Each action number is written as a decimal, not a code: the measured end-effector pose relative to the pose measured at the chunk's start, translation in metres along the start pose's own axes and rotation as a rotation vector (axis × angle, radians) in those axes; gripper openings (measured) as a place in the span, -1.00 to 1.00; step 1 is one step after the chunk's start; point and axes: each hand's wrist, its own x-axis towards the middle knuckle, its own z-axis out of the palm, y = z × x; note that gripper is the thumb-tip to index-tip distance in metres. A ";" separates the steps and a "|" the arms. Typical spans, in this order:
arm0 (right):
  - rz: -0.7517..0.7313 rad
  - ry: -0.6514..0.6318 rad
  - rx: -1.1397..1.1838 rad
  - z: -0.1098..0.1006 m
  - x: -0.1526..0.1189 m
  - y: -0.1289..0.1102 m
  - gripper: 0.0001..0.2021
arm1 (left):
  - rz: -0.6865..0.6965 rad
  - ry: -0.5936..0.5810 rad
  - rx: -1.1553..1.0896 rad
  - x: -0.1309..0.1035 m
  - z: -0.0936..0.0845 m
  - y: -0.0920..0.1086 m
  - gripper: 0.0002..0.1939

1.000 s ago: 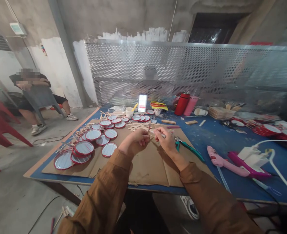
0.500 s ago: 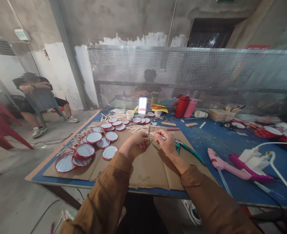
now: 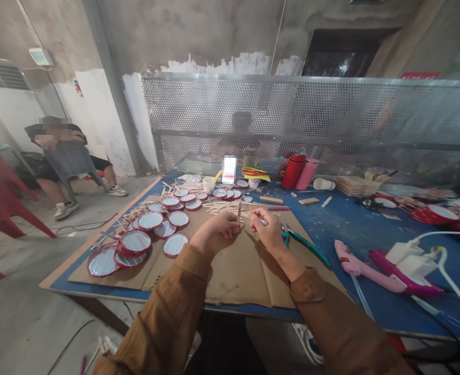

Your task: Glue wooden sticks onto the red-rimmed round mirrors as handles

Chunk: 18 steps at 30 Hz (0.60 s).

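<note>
Over the brown cardboard [image 3: 237, 276], my left hand [image 3: 222, 227] is closed on a thin wooden stick [image 3: 239, 209] that stands upright from its fingers. Just to its right, my right hand [image 3: 266, 227] is pinched round a small whitish tool, mostly hidden by the fingers. Its tip points toward the stick; whether they touch is too small to tell. Loose wooden sticks [image 3: 218, 207] lie behind my hands. Teal-handled pliers [image 3: 310, 247] rest right of my right hand. Red-rimmed round discs [image 3: 136, 241] are spread on the left of the cardboard.
A pink glue gun [image 3: 370, 271] and a magenta power strip [image 3: 409, 273] with white plugs and cables lie at right. Behind stand a paper cup [image 3: 208, 184], a lit phone [image 3: 228, 170], a red bottle [image 3: 293, 171] and a mesh screen [image 3: 198, 114]. A person sits at far left.
Both hands keep nearly the same place and hold. The view has shifted slightly, and my right fingers have moved a little at the small tool.
</note>
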 end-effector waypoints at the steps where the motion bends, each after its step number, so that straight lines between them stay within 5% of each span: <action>1: -0.004 -0.001 -0.007 0.000 0.000 -0.001 -0.66 | -0.004 0.006 0.002 0.000 0.000 0.000 -0.87; 9: 0.052 0.093 0.116 -0.004 0.005 0.001 -0.60 | -0.018 -0.002 -0.019 0.001 0.002 0.000 -0.89; 18: 0.107 0.002 0.223 -0.004 0.005 -0.004 -0.54 | -0.007 -0.034 0.001 -0.005 0.000 0.005 -0.88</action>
